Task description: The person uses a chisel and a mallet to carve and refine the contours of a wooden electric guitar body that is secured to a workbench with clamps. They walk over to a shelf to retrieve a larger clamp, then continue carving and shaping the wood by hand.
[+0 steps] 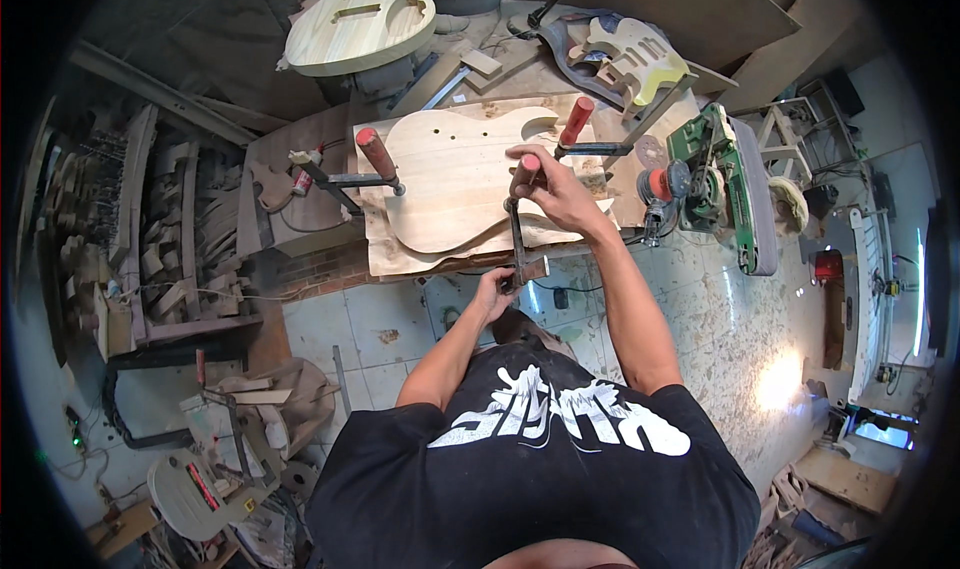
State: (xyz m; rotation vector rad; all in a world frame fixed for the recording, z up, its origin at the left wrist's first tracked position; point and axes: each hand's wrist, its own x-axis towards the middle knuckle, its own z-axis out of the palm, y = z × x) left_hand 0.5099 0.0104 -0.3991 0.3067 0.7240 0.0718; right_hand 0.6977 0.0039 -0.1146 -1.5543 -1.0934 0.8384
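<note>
A pale wooden guitar body (pixel 450 184) lies flat over a larger rough board (pixel 385 244) at the bench edge. My right hand (pixel 568 197) is closed round the red handle of a bar clamp (pixel 517 231) at the near edge. Lower down, my left hand (pixel 490 295) grips the same clamp near its bar end; part of that grip is hidden. A second red-handled clamp (pixel 376 154) presses on the left side of the body. The third clamp (pixel 576 124) stands at the far right corner.
Behind are another guitar body (pixel 365 19) and a yellowish body template (pixel 640 61). To the right stand a green belt sander (pixel 708 174) and an orange-and-grey power tool (pixel 665 184). Racks of wood offcuts (pixel 170 239) fill the left. Tiled floor (pixel 690 309) lies below.
</note>
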